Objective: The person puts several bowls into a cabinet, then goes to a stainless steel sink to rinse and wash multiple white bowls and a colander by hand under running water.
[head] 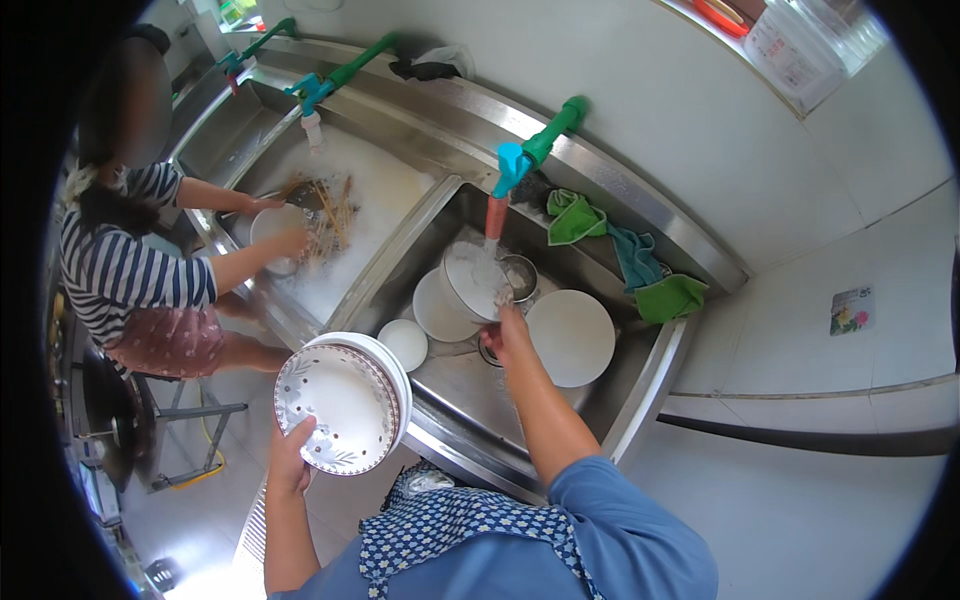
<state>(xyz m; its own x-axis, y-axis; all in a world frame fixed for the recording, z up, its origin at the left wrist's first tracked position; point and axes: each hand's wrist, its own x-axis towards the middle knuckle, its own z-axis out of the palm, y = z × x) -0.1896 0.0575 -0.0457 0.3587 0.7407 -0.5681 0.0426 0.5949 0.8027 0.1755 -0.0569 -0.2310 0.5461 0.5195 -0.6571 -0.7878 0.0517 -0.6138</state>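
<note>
My left hand (pixel 291 454) grips a stack of plates in front of the sink's near edge, thumb on the top plate (pixel 337 409), which has a grey floral pattern and a brown rim. White plates (pixel 401 382) show beneath it. Over the right-hand basin my right hand (pixel 506 330) holds a white bowl (pixel 469 281) by its rim, tilted under the tap (pixel 496 214). Water runs from the tap's red nozzle into the bowl. Below and around it in the basin are a white dish (pixel 439 311), a small white dish (pixel 403 345), a metal bowl (pixel 521 276) and a large round white plate (pixel 571 337).
Green and teal cloths (pixel 634 259) hang along the basin's back ledge. To the left, another person (pixel 142 262) works over a foamy basin (pixel 375 172), with a white bowl (pixel 277 232) and chopsticks (pixel 330 214). A metal-legged stand (pixel 199 412) is on the floor behind.
</note>
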